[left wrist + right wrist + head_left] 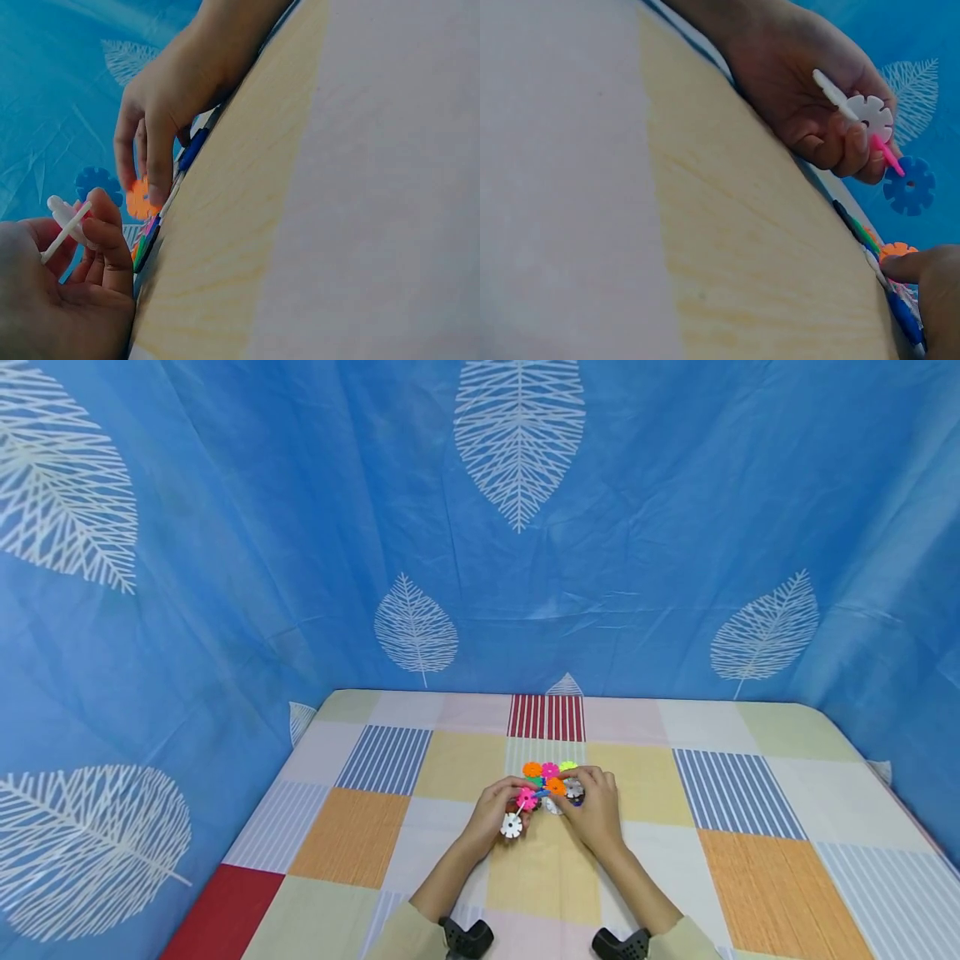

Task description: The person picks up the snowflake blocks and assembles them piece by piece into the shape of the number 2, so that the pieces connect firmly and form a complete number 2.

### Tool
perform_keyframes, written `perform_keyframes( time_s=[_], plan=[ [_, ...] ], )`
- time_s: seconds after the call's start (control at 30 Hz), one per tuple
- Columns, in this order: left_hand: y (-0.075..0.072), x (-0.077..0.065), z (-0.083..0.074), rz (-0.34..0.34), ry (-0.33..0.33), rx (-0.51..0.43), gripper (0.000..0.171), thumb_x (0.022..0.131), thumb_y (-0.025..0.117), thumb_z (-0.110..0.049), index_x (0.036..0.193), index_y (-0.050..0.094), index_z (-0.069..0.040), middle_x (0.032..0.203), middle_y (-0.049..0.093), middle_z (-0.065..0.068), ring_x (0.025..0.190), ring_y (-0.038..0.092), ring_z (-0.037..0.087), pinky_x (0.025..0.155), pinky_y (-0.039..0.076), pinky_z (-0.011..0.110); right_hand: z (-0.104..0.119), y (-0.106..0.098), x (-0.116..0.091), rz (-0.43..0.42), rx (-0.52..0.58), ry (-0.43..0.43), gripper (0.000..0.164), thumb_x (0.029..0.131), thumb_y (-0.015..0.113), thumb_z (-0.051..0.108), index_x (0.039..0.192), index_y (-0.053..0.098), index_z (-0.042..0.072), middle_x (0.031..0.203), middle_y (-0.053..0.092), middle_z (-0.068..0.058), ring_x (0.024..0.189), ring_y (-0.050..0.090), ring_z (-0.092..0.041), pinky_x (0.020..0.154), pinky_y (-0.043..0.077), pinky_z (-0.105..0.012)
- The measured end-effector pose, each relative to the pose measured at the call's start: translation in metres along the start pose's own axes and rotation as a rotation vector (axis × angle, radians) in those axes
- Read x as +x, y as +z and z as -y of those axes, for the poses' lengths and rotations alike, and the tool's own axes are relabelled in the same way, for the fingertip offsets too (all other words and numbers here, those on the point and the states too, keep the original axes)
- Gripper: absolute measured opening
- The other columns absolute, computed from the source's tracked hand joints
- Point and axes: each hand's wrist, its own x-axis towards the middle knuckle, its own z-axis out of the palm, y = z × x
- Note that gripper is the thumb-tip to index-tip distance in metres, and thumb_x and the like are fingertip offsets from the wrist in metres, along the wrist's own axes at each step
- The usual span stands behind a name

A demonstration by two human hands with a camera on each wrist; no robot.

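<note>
sleeves (pixel 405 937): pale, foreground
left hand (pixel 489 814): i grip joined discs (pixel 527 799), white, pink, blue
right hand (pixel 601 806): i pinch an orange disc (pixel 555 787) near other discs (pixel 532 769)

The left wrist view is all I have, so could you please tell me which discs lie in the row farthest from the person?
Observer: In the head view, left to right, they are an orange disc, a pink disc and a yellow-green disc.
Operator: Thank you; does either white piece at the left hand have notches around its rim?
Observer: Yes, the right wrist view shows a round white disc there, with a notched rim.
</note>
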Motion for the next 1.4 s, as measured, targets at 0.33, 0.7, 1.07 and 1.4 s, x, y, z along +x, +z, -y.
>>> perform_keyframes(
  time_s=[0.33, 0.7, 1.07, 1.4],
  plan=[
    [0.000, 0.000, 0.001, -0.036, -0.007, 0.013, 0.027, 0.092, 0.043, -0.008, 0.108, 0.060, 0.007, 0.086, 0.062, 0.007, 0.052, 0.050, 0.009, 0.046, 0.046, 0.017, 0.007, -0.004, -0.005, -0.067, 0.440, 0.183, 0.022, 0.077, 0.072, -0.001, 0.098, 0.066, 0.001, 0.081, 0.065, -0.009, 0.068, 0.059, -0.012, 0.059, 0.051, -0.018],
    [0.002, 0.001, 0.003, -0.067, 0.036, 0.013, 0.024, 0.093, 0.054, -0.010, 0.105, 0.058, 0.010, 0.082, 0.060, 0.002, 0.051, 0.048, 0.007, 0.046, 0.044, 0.015, 0.018, -0.011, -0.013, 0.035, 0.853, 0.432, 0.021, 0.085, 0.061, -0.004, 0.102, 0.055, -0.014, 0.071, 0.065, -0.017, 0.056, 0.063, -0.018, 0.055, 0.055, -0.033],
    [-0.001, 0.000, 0.003, -0.053, 0.029, 0.073, 0.023, 0.092, 0.056, -0.011, 0.102, 0.063, 0.009, 0.079, 0.061, 0.001, 0.048, 0.046, 0.006, 0.045, 0.040, 0.014, 0.020, -0.007, -0.015, 0.073, 0.903, 0.394, 0.018, 0.085, 0.062, -0.004, 0.097, 0.051, -0.013, 0.071, 0.065, -0.018, 0.057, 0.064, -0.020, 0.055, 0.056, -0.036],
    [0.004, -0.011, -0.019, -0.022, -0.005, 0.050, 0.020, 0.091, 0.056, -0.005, 0.101, 0.062, 0.011, 0.080, 0.062, 0.006, 0.050, 0.047, 0.007, 0.047, 0.043, 0.014, 0.019, -0.009, -0.013, 0.158, 0.913, 0.415, 0.025, 0.086, 0.062, 0.001, 0.097, 0.049, -0.017, 0.074, 0.063, -0.027, 0.056, 0.064, -0.019, 0.055, 0.056, -0.035]
  ],
)
